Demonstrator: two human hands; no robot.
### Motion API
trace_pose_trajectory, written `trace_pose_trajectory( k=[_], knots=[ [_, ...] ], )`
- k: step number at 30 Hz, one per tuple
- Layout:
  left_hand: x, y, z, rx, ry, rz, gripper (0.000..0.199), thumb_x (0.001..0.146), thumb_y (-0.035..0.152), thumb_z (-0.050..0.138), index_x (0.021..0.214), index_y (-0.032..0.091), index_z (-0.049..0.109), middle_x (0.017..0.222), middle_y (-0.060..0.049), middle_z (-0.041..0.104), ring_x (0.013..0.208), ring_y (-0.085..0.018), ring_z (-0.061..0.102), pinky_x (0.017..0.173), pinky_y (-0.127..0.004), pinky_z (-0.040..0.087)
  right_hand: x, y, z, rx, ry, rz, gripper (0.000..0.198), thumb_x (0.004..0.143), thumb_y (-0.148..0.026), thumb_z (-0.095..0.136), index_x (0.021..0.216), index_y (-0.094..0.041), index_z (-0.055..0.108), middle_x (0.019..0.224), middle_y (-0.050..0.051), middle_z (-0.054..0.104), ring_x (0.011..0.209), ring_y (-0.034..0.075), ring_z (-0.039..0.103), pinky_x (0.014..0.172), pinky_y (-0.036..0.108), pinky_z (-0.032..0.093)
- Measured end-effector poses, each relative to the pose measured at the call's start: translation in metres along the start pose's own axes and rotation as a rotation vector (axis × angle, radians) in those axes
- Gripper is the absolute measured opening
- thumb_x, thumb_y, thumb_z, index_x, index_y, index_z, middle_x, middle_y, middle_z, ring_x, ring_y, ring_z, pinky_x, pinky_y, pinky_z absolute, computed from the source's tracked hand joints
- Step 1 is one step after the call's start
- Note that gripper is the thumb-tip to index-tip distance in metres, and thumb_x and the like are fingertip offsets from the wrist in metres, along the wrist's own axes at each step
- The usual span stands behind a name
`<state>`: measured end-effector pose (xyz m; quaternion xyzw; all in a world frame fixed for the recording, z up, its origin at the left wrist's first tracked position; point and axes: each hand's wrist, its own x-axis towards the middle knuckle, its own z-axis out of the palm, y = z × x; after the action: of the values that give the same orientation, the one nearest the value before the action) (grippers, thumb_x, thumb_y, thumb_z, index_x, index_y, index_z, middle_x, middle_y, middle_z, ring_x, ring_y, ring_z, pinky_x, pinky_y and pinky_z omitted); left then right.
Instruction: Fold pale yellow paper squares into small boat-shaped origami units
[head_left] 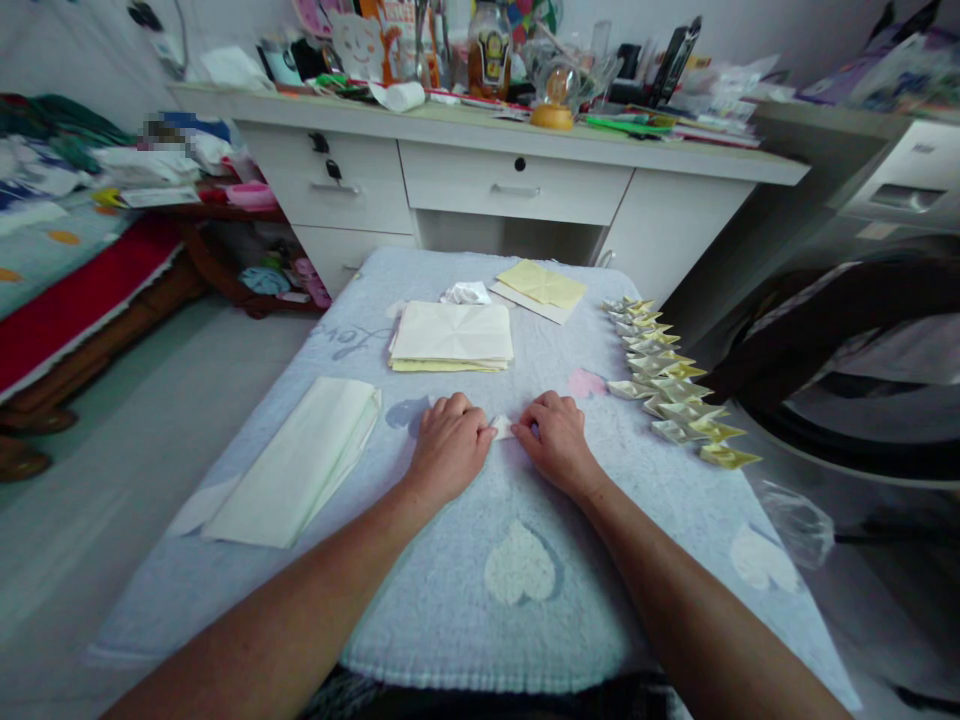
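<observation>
Both of my hands rest at the middle of the cloth-covered table [450, 560], with a small piece of folded white paper [503, 428] between them. My left hand [454, 445] pinches the paper's left end between thumb and fingers. At its right end, my right hand [556, 438] has its fingers curled and its thumb on the paper. Much of the paper is hidden under the fingers. Just beyond my hands lies a stack of creased paper sheets [454, 335], white on top and yellow below.
Several folded paper boats [679, 390] line the table's right side. A large folded pale sheet [296, 465] lies at left. Farther back are a crumpled white paper [466, 292] and a yellow creased sheet [541, 284]. A cluttered white desk [517, 185] stands behind; a washing machine [900, 200] is at right.
</observation>
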<state>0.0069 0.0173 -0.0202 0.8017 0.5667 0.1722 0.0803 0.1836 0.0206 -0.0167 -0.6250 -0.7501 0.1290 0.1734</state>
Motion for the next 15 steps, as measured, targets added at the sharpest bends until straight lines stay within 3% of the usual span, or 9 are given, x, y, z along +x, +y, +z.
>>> trace_pose_trajectory(
  k=[9,11,15],
  knots=[
    [-0.002,0.002,0.0,0.001,0.014,-0.046,0.01,0.086,0.032,0.058,0.087,0.022,0.059,0.095,-0.006,0.055,0.094,-0.027,0.046,0.078,-0.04,0.034,-0.001,-0.003,0.001,-0.086,0.006,-0.001,0.016,0.086,-0.035,0.06,0.082,-0.02,0.064,0.097,0.009,0.057,0.093,0.026,0.046,0.076,0.037,0.033],
    [0.0,-0.001,0.0,-0.052,0.003,-0.018,0.008,0.085,0.028,0.058,0.092,0.024,0.06,0.096,-0.005,0.056,0.095,-0.026,0.046,0.079,-0.038,0.034,-0.002,-0.004,0.0,-0.094,0.015,-0.009,0.014,0.086,-0.033,0.06,0.084,-0.02,0.063,0.097,0.009,0.057,0.092,0.026,0.045,0.076,0.037,0.033],
    [0.006,-0.009,-0.001,-0.203,-0.069,0.136,0.022,0.086,0.017,0.053,0.102,0.027,0.064,0.098,-0.003,0.057,0.096,-0.022,0.049,0.086,-0.036,0.037,-0.002,-0.005,0.001,-0.063,0.037,-0.067,0.007,0.087,-0.028,0.059,0.089,-0.022,0.063,0.098,0.008,0.057,0.093,0.025,0.045,0.077,0.036,0.032]
  ],
)
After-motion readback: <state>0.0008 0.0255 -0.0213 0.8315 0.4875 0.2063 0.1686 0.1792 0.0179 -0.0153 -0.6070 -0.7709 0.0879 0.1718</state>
